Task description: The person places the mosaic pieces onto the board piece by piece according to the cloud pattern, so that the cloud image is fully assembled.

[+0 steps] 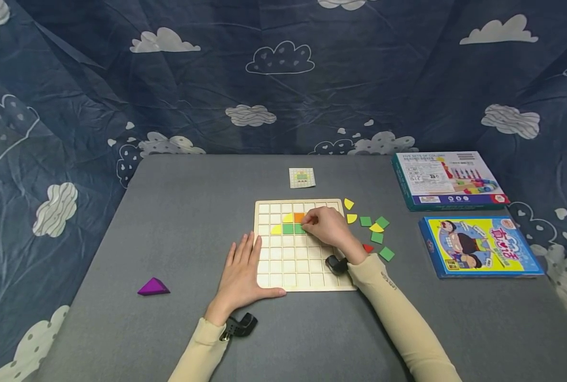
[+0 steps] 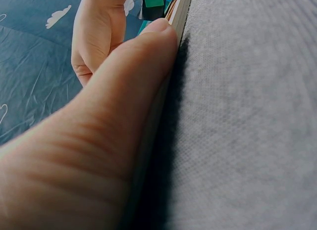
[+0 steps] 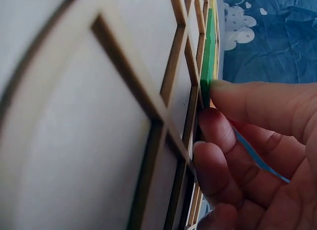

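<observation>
A wooden grid board (image 1: 293,265) lies on the grey table. My left hand (image 1: 240,278) rests at its near left corner, fingers spread along the left side and thumb along the front edge. With thumb and fingertips, my right hand (image 1: 328,225) pinches a green square tile (image 3: 208,57) at a cell in the board's upper half. Beside it in the same row sit another green square (image 1: 288,228) and a yellow quarter-circle tile (image 1: 276,229). The row above holds a yellow quarter-circle (image 1: 288,217) and an orange square (image 1: 299,217).
Loose green squares (image 1: 386,253), yellow quarter-circles (image 1: 349,203) and a red piece (image 1: 368,248) lie right of the board. A pattern card (image 1: 302,178) is behind it. Two boxes (image 1: 450,183) stand at the right, a purple pyramid-like piece (image 1: 153,287) at the left.
</observation>
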The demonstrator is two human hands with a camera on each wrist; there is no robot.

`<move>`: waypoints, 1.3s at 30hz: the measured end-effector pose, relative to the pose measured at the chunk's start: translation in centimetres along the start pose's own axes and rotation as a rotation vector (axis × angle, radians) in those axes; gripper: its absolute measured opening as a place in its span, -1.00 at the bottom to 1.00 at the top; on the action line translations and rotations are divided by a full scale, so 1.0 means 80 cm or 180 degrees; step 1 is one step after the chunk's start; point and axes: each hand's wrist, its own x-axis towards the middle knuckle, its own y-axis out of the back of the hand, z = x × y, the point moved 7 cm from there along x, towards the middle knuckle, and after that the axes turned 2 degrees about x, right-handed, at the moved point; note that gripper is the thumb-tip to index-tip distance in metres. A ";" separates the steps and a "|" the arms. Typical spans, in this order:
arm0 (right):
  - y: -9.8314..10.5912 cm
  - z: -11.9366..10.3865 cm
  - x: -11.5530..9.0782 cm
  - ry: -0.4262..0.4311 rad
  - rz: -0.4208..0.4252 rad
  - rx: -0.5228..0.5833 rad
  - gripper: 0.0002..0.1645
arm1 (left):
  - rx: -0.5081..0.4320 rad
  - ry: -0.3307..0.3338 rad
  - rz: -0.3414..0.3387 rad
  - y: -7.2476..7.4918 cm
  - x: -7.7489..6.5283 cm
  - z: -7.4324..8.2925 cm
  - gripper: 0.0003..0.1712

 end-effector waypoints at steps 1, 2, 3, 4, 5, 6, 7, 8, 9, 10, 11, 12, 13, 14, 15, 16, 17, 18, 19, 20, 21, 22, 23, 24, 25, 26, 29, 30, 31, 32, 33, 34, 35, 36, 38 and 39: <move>0.000 0.001 0.000 -0.0004 -0.0010 0.0003 -0.94 | 0.0009 0.0000 -0.0003 0.000 0.000 0.000 0.53; -0.001 0.001 0.000 -0.0014 -0.0020 0.0011 -0.94 | 0.0021 0.0002 -0.0006 0.000 0.000 0.000 0.53; -0.001 0.002 0.000 -0.0023 -0.0029 0.0017 -0.94 | 0.0031 0.0002 -0.0009 0.000 0.000 0.000 0.53; -0.001 0.002 0.000 -0.0025 -0.0035 0.0025 -0.94 | 0.0032 0.0001 -0.0009 -0.001 0.000 0.000 0.53; -0.002 0.003 0.000 -0.0027 -0.0039 0.0034 -0.95 | 0.0033 0.0001 -0.0010 -0.001 0.000 0.000 0.53; -0.002 0.003 0.000 -0.0025 -0.0039 0.0047 -0.95 | 0.0034 -0.0001 -0.0007 0.000 0.000 0.000 0.53; -0.002 0.003 0.000 -0.0022 -0.0038 0.0057 -0.95 | 0.0031 -0.0002 -0.0006 0.000 0.000 0.000 0.53; -0.001 0.003 -0.001 -0.0014 -0.0037 0.0066 -0.95 | 0.0028 -0.0003 -0.0006 0.000 0.000 0.000 0.53; -0.001 0.003 -0.001 -0.0006 -0.0039 0.0075 -0.95 | 0.0017 -0.0004 -0.0004 0.000 0.000 0.000 0.53; -0.001 0.002 -0.001 0.0000 -0.0044 0.0086 -0.95 | 0.0012 -0.0003 -0.0004 0.000 0.000 0.000 0.53; -0.001 0.002 -0.002 0.0013 -0.0050 0.0098 -0.96 | 0.0004 -0.0003 -0.0003 0.000 0.000 0.000 0.53; -0.001 0.002 -0.002 0.0021 -0.0057 0.0109 -0.96 | 0.0002 -0.0004 -0.0006 0.000 0.000 0.000 0.53; -0.001 0.002 -0.003 0.0031 -0.0071 0.0133 -0.96 | -0.0002 -0.0006 -0.0006 0.000 0.000 0.000 0.53; 0.000 0.002 -0.004 0.0042 -0.0086 0.0165 -0.96 | -0.0004 -0.0007 -0.0007 -0.001 0.000 0.000 0.53; 0.000 0.002 -0.006 0.0053 -0.0102 0.0202 -0.96 | -0.0011 -0.0009 -0.0003 -0.001 0.000 0.001 0.53; 0.001 0.003 -0.007 0.0070 -0.0112 0.0238 -0.96 | -0.0013 -0.0012 -0.0001 -0.001 0.000 0.001 0.53; 0.002 0.003 -0.008 0.0094 -0.0112 0.0275 -0.96 | -0.0016 -0.0016 0.0003 -0.001 0.000 0.001 0.53; 0.004 0.004 -0.010 0.0104 -0.0111 0.0324 -0.95 | -0.0014 -0.0015 0.0002 -0.001 0.000 0.001 0.53; 0.007 0.005 -0.012 0.0114 -0.0102 0.0358 -0.95 | -0.0013 -0.0014 0.0002 -0.001 0.000 0.001 0.53; 0.010 0.007 -0.014 0.0120 -0.0092 0.0375 -0.95 | -0.0009 -0.0009 -0.0002 -0.001 0.000 0.001 0.53; 0.013 0.009 -0.016 0.0118 -0.0082 0.0391 -0.94 | -0.0004 -0.0007 -0.0002 -0.001 0.000 0.001 0.53; 0.016 0.012 -0.018 0.0121 -0.0064 0.0411 -0.93 | -0.0003 -0.0006 -0.0001 -0.001 0.000 0.001 0.53; 0.020 0.014 -0.021 0.0117 -0.0046 0.0430 -0.92 | -0.0001 -0.0005 -0.0003 -0.001 0.000 0.001 0.53; 0.023 0.017 -0.023 0.0104 -0.0027 0.0450 -0.92 | 0.0001 -0.0001 -0.0008 -0.001 0.000 0.001 0.53; 0.027 0.020 -0.025 0.0097 -0.0003 0.0455 -0.91 | -0.0006 0.0004 -0.0009 -0.001 0.000 0.001 0.53; 0.030 0.024 -0.027 0.0095 0.0027 0.0467 -0.90 | -0.0015 0.0004 -0.0003 -0.001 0.000 0.001 0.53; 0.041 0.035 -0.033 0.0099 0.0155 0.0480 -0.87 | -0.0038 -0.0002 0.0018 0.000 0.000 0.001 0.52; 0.045 0.039 -0.034 0.0091 0.0198 0.0471 -0.86 | -0.0043 -0.0006 0.0026 0.000 0.000 0.001 0.52; 0.049 0.043 -0.036 0.0082 0.0239 0.0455 -0.86 | -0.0052 -0.0012 0.0036 0.000 0.000 0.001 0.52; 0.053 0.047 -0.038 0.0066 0.0281 0.0442 -0.85 | -0.0049 -0.0020 0.0045 0.001 0.000 0.001 0.52; 0.058 0.052 -0.039 0.0052 0.0316 0.0433 -0.85 | -0.0050 -0.0024 0.0046 0.000 0.000 0.001 0.52; 0.062 0.056 -0.041 0.0035 0.0355 0.0424 -0.85 | -0.0046 -0.0026 0.0041 0.000 0.000 0.001 0.52; 0.066 0.061 -0.043 0.0006 0.0396 0.0412 -0.85 | -0.0041 -0.0028 0.0039 0.000 0.000 0.001 0.52; 0.071 0.066 -0.044 -0.0021 0.0440 0.0394 -0.85 | -0.0042 -0.0028 0.0037 0.000 0.000 0.001 0.52; 0.079 0.075 -0.047 -0.0043 0.0538 0.0374 -0.86 | -0.0033 -0.0024 0.0029 0.000 0.000 0.000 0.53; 0.083 0.080 -0.048 -0.0067 0.0596 0.0373 -0.86 | -0.0033 -0.0023 0.0027 0.000 0.000 0.000 0.53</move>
